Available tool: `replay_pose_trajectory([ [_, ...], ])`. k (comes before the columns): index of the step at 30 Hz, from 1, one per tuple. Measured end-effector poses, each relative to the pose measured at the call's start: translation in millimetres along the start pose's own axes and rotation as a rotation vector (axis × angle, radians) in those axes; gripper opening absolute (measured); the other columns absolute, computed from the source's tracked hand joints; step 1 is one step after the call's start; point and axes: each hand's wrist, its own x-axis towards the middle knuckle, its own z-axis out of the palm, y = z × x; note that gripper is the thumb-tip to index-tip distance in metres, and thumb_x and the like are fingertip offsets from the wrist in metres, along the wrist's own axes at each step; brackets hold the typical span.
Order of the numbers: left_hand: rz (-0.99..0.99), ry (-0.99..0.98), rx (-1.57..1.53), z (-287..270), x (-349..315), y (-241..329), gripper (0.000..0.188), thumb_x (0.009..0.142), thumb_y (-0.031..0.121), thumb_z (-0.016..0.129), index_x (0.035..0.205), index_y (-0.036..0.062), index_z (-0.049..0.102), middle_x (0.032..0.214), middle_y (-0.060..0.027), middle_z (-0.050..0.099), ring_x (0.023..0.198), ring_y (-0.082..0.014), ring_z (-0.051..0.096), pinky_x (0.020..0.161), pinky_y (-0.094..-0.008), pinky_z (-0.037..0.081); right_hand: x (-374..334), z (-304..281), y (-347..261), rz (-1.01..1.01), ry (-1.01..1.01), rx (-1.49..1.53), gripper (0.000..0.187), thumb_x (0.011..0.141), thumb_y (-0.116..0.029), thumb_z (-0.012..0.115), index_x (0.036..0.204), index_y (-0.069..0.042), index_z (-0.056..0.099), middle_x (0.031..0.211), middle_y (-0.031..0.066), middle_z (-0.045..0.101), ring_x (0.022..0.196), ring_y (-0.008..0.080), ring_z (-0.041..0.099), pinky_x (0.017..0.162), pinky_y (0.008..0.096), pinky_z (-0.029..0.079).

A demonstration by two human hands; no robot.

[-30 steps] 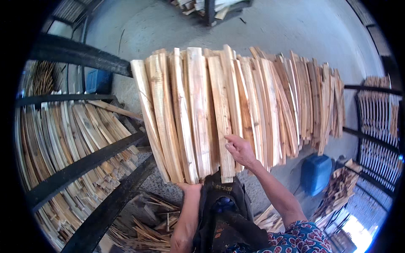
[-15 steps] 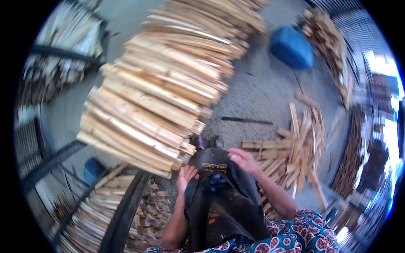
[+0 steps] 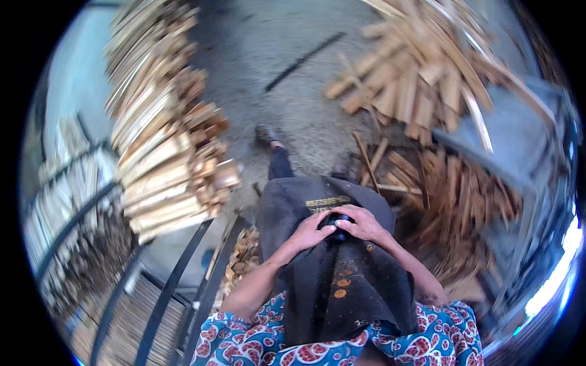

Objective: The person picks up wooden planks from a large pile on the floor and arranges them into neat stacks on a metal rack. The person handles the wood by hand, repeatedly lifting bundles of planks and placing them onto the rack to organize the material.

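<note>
My left hand (image 3: 310, 232) and my right hand (image 3: 362, 224) meet at the front of a dark apron (image 3: 348, 287). Their curled fingers close round a small dark, shiny bundle (image 3: 342, 227) at its waist, perhaps a knot. The thumbs lie nearly together on top, and the hands cover much of the bundle. Above them the apron spreads out, with yellow printing and, lower down, orange-brown spots. One foot in a dark shoe (image 3: 266, 135) shows ahead on the floor.
A long stack of pale wooden slats (image 3: 159, 171) stands to the left, above dark metal bars (image 3: 177, 280). Loose slats lie in a heap (image 3: 415, 79) at the far right, with another pile (image 3: 464, 195) nearer. A dark strip (image 3: 305, 61) lies on the concrete floor.
Both hands were apart with nothing in them; now they have come together on the bundle at the apron's waist. My view has turned right, so the slat stack sits farther left.
</note>
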Motion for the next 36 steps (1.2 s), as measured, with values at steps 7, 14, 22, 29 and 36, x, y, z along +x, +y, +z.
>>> replay_pose_trajectory([
  [7,-0.197,-0.067,0.056,18,47,80,0.036,0.084,0.014,0.05,0.117,-0.0006,0.048,0.11,-0.0123,0.055,0.102,-0.0184,0.051,0.089,-0.0286,0.038,-82,28,38,0.033,0.326,0.184,0.041,0.077,-0.019,0.057,0.114,-0.004,0.048,0.106,0.0153,0.051,0.1,0.0324,0.049,0.084,0.0385,0.04],
  [14,-0.186,-0.181,0.143,18,112,76,0.036,0.086,0.017,0.05,0.116,-0.002,0.046,0.105,-0.0111,0.056,0.094,-0.0173,0.053,0.083,-0.0273,0.041,-115,51,40,0.246,0.822,0.455,0.043,0.08,-0.024,0.056,0.117,-0.005,0.048,0.113,0.0151,0.05,0.106,0.0307,0.048,0.09,0.0371,0.038],
  [22,-0.262,-0.225,0.198,28,151,84,0.038,0.084,0.019,0.051,0.114,-0.0045,0.048,0.104,-0.0138,0.057,0.095,-0.0212,0.053,0.086,-0.0316,0.04,-154,72,85,0.52,1.267,1.1,0.035,0.081,-0.02,0.057,0.11,-0.001,0.052,0.098,0.0096,0.06,0.09,0.0157,0.057,0.08,0.028,0.045],
  [29,-0.157,-0.267,0.441,97,163,92,0.034,0.083,0.017,0.053,0.11,-0.0025,0.051,0.106,-0.0117,0.056,0.098,-0.0179,0.051,0.087,-0.0287,0.038,-214,108,137,0.647,1.38,1.125,0.031,0.082,-0.019,0.057,0.107,-0.001,0.054,0.1,0.0093,0.061,0.091,0.0159,0.057,0.082,0.0275,0.044],
  [36,-0.099,-0.234,0.455,198,182,86,0.034,0.082,0.017,0.055,0.11,-0.0023,0.051,0.103,-0.0111,0.057,0.096,-0.0178,0.052,0.086,-0.029,0.039,-281,124,227,0.67,1.05,1.057,0.032,0.081,-0.021,0.057,0.107,-0.003,0.056,0.096,0.0109,0.062,0.092,0.0152,0.058,0.081,0.0286,0.043],
])
